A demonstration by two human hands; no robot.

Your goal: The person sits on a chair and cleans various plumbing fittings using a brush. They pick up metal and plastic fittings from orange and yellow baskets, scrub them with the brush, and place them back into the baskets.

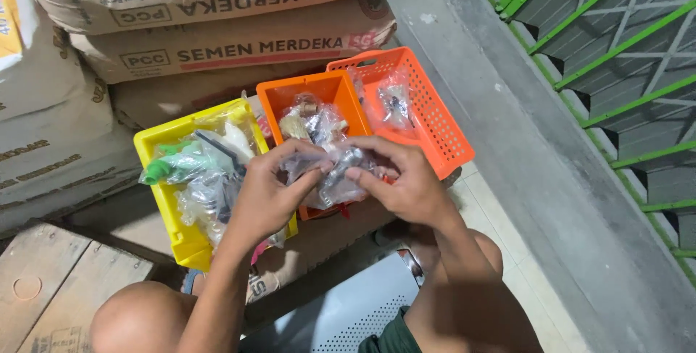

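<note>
My left hand [270, 192] and my right hand [397, 179] meet over the middle bin, both gripping a clear plastic bag with a shiny metal fitting [339, 172] inside. The bag is held just above the orange bin [270, 99], which holds more clear bags of small parts. To its left a yellow bin [161, 208] is full of bagged green, white and black fittings. To its right an orange perforated basket [435, 117] holds another clear bag.
Stacked brown paper sacks [217, 48] rise behind the bins and lie under them. A wooden crate [51, 280] sits at lower left. A grey concrete ledge [551, 172] runs along the right, with green metal railing [623, 41] beyond. A perforated white panel [355, 309] lies between my knees.
</note>
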